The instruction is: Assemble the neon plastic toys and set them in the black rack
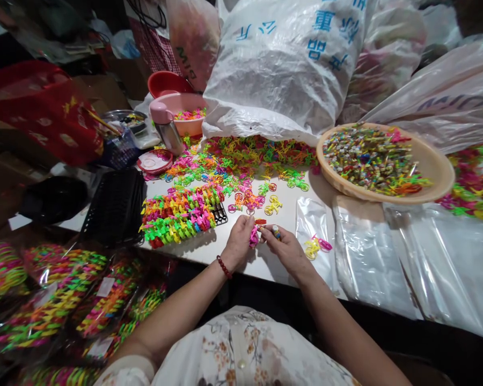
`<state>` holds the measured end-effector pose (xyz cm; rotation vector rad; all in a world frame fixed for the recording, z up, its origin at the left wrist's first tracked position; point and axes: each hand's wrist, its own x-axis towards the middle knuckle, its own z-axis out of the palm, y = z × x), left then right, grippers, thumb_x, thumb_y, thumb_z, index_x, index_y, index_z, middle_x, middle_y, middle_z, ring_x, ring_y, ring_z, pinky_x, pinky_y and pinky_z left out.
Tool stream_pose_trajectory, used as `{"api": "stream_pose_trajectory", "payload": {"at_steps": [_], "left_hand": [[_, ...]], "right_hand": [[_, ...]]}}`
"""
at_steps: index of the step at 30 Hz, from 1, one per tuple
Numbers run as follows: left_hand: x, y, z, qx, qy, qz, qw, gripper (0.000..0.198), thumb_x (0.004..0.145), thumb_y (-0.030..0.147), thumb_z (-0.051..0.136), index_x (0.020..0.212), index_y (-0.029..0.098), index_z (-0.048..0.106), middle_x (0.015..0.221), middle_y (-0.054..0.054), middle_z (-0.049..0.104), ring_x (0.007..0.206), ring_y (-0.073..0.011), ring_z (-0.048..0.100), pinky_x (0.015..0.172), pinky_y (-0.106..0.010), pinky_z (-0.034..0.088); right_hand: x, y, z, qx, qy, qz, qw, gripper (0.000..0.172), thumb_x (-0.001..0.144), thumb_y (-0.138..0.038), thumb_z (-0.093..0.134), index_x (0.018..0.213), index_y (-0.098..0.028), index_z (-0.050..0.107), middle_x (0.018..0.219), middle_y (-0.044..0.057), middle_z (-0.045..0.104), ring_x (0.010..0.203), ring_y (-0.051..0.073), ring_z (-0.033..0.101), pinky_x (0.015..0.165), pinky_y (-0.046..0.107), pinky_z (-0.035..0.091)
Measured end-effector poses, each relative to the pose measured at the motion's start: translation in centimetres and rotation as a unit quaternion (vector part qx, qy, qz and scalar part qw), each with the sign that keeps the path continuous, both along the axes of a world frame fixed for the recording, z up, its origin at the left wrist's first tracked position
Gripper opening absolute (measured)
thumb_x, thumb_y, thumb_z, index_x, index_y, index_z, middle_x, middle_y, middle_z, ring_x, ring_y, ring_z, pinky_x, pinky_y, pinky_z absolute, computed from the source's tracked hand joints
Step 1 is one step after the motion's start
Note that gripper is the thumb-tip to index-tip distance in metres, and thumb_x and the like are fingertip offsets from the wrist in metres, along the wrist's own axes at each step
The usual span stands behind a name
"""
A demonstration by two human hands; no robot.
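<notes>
My left hand (237,242) is closed around a pink plastic toy bicycle (254,237) just above the white table (265,265). My right hand (285,247) meets it from the right, fingers pinched, with a small multicoloured piece (276,232) in them whose kind is too small to tell. A red-orange plastic bit (260,221) shows between the two hands; which hand has it I cannot tell. Beyond them lie loose toy bicycles, among them a yellow one (273,205). Left of my hands, rows of bright toy bicycles (181,214) fill a black rack (221,214).
A tan basin (326,177) of small multicoloured pieces stands at the right. Clear plastic bags (370,262) lie in front of it. A large white sack (273,69) spills toys at the back. Black racks (115,206) are stacked left, near a pink-lidded flask (167,128). Bagged toys (60,289) sit lower left.
</notes>
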<state>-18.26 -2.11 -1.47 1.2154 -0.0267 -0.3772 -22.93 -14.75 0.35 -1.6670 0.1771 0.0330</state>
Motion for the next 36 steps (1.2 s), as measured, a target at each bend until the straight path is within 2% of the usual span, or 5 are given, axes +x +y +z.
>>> {"api": "stream_pose_trajectory", "payload": {"at_steps": [21,26,30,33,36], "left_hand": [[-0.5,0.5,-0.8,0.176,-0.014,0.002,0.984,0.038,0.084,0.053,0.057,0.070,0.020,0.044,0.054,0.007,0.040,0.047,-0.0084,0.037,0.046,-0.020,0.030],[0.0,-0.4,-0.6,0.194,-0.036,0.010,0.980,0.035,0.091,0.054,0.042,0.079,0.022,0.045,0.059,0.006,0.044,0.050,-0.0101,0.043,0.049,-0.020,0.038],[1.1,-0.2,-0.6,0.358,-0.231,-0.022,0.904,0.018,0.091,0.033,0.045,0.086,0.019,0.054,0.085,-0.005,0.057,0.085,-0.0200,0.057,0.080,-0.037,0.050],[1.0,-0.1,-0.4,0.421,-0.364,0.021,0.831,0.017,0.087,0.024,0.049,0.101,0.016,0.056,0.108,-0.012,0.055,0.109,-0.0265,0.050,0.100,-0.047,0.040],[-0.1,-0.8,0.2,0.399,-0.383,-0.037,0.832,0.015,0.090,0.025,0.047,0.098,0.018,0.057,0.101,-0.010,0.058,0.100,-0.0232,0.055,0.092,-0.041,0.045]], "right_hand": [[-1.4,0.5,-0.7,-0.211,-0.129,0.092,0.965,0.030,0.094,-0.032,0.046,0.076,-0.019,0.067,0.069,0.001,0.064,0.066,0.014,0.058,0.065,0.025,0.044],[-1.8,-4.1,0.5,-0.275,-0.148,-0.017,0.950,0.027,0.091,-0.030,0.051,0.112,-0.021,0.068,0.102,0.007,0.070,0.094,0.020,0.064,0.083,0.031,0.049],[-3.6,-11.1,0.7,-0.396,-0.103,-0.112,0.905,0.033,0.083,-0.015,0.049,0.107,-0.022,0.070,0.095,0.006,0.067,0.087,0.019,0.064,0.079,0.031,0.051],[-5.9,-13.8,0.3,-0.484,-0.030,-0.082,0.871,0.036,0.079,-0.012,0.050,0.108,-0.022,0.069,0.101,0.005,0.063,0.086,0.018,0.063,0.077,0.030,0.051],[-7.4,-13.3,0.1,-0.568,0.032,-0.013,0.823,0.039,0.082,-0.014,0.051,0.119,-0.021,0.062,0.123,0.008,0.056,0.089,0.019,0.064,0.070,0.029,0.050]]}}
